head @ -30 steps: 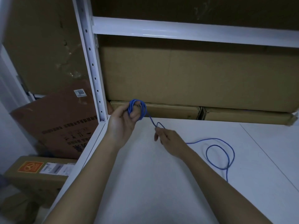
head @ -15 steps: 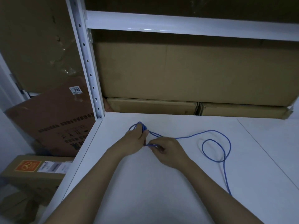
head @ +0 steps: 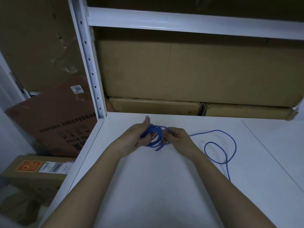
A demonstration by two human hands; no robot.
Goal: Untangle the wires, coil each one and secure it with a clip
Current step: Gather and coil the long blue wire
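Blue wire (head: pixel 155 139) coil btwn L hand (head: pixel 135 137) & R hand (head: pixel 176 137), both gripping it.

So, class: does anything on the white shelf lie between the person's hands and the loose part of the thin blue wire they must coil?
Nothing visible does. Both the left hand and right hand hold the thin blue wire; its loose loop lies on bare white shelf.
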